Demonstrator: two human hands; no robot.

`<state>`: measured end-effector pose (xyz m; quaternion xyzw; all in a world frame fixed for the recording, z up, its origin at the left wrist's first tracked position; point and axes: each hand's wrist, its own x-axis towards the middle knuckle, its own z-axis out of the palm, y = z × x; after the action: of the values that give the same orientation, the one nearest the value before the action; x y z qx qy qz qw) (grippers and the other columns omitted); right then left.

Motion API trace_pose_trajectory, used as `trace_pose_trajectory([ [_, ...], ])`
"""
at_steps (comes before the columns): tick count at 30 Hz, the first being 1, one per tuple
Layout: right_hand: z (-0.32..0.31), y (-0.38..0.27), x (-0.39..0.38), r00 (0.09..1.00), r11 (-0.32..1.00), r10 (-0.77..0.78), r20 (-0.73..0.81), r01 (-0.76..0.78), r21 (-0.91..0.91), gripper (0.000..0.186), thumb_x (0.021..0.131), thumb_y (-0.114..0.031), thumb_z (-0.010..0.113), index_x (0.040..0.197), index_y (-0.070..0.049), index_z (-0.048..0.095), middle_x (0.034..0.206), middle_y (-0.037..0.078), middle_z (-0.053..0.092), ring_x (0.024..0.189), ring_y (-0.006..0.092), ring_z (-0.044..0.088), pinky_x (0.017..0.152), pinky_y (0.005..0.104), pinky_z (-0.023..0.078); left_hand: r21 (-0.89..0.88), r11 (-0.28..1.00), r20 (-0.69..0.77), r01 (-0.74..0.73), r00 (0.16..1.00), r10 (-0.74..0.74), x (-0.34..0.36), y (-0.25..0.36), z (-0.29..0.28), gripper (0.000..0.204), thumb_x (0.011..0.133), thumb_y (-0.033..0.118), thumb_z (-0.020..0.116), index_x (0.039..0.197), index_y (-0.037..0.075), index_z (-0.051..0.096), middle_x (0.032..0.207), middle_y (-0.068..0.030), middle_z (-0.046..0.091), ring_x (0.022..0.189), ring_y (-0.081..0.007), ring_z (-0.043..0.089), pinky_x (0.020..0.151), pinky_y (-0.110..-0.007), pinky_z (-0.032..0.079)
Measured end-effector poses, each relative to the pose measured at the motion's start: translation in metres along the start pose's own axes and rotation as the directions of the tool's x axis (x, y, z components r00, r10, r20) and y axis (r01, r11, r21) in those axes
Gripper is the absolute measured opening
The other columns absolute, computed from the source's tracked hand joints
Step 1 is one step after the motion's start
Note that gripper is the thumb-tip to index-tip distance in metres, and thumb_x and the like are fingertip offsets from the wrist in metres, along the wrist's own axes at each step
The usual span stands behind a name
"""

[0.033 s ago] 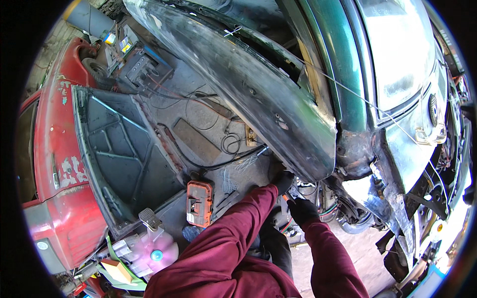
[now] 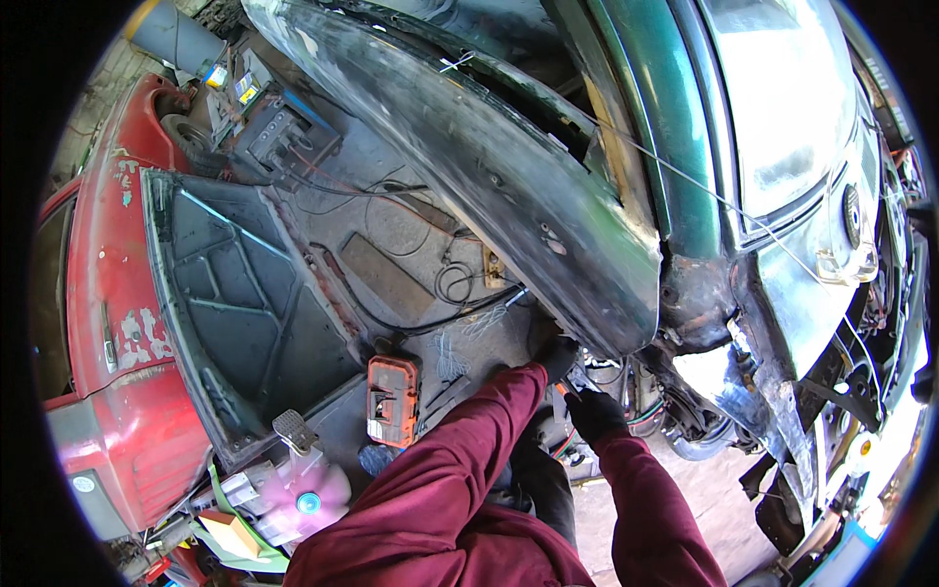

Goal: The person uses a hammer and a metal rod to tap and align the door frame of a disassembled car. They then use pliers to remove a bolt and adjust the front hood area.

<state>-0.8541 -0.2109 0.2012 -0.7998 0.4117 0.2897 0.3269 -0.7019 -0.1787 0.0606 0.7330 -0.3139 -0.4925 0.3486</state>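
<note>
My left hand (image 2: 557,356), in a black glove, reaches to the lower end of a scuffed dark door (image 2: 577,235) of a green car (image 2: 690,147); its fingers are mostly hidden. Just right of it, my right hand (image 2: 598,419), also black-gloved, is closed on an orange-handled tool (image 2: 564,392) beside metal parts and hoses below the door. Both arms wear maroon sleeves. An orange and black case (image 2: 391,396) lies on the floor left of my left forearm.
A red car (image 2: 108,391) stands at left, with a dark ribbed panel (image 2: 235,323) against it. A welding machine (image 2: 274,137) with cables, a flat plate (image 2: 381,274) and wire lie on the floor. A pink-bladed fan (image 2: 289,494) stands at lower left; rusty bodywork (image 2: 699,298) is at right.
</note>
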Motion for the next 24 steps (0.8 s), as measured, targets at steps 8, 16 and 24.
trace_pose_trajectory([
  [8, 0.003, 0.006, 0.006, 0.997, 0.998, -0.046, -0.067, 0.048, 0.028, 0.058, 0.104, -0.056, 0.049, 0.107, -0.004, 0.073, 0.101, 0.029, 0.074, 0.100, 0.0480, 0.070, 0.089, 0.0590, 0.053, -0.064, 0.997, -0.112, 0.047, 0.992, -0.054, 0.007, -0.002, 0.008, 0.035, 0.104, 0.034, 0.060, 0.099, 0.003, 0.074, 0.089, -0.0190, 0.075, 0.083, -0.0312, 0.071, 0.079, -0.047, 0.053],
  [16, 0.004, 0.009, 0.009, 0.998, 0.999, -0.043, -0.042, 0.043, 0.000, 0.055, 0.104, -0.055, 0.048, 0.109, -0.006, 0.072, 0.103, 0.026, 0.075, 0.100, 0.0484, 0.071, 0.089, 0.0590, 0.053, -0.009, 0.992, -0.036, 0.128, 0.991, -0.128, -0.003, 0.024, -0.007, 0.036, 0.102, 0.036, 0.061, 0.099, 0.002, 0.072, 0.098, -0.0255, 0.072, 0.092, -0.0405, 0.071, 0.081, -0.051, 0.052],
  [24, 0.024, 0.007, 0.002, 0.979, 0.951, -0.203, 0.037, 0.206, -0.231, 0.049, 0.101, -0.055, 0.054, 0.111, -0.010, 0.073, 0.101, 0.020, 0.076, 0.098, 0.0417, 0.073, 0.086, 0.0536, 0.056, 0.254, 0.953, 0.064, 0.166, 0.980, -0.188, -0.036, -0.013, -0.005, 0.046, 0.104, 0.045, 0.056, 0.106, 0.004, 0.076, 0.096, -0.0266, 0.074, 0.098, -0.0477, 0.071, 0.084, -0.056, 0.052],
])
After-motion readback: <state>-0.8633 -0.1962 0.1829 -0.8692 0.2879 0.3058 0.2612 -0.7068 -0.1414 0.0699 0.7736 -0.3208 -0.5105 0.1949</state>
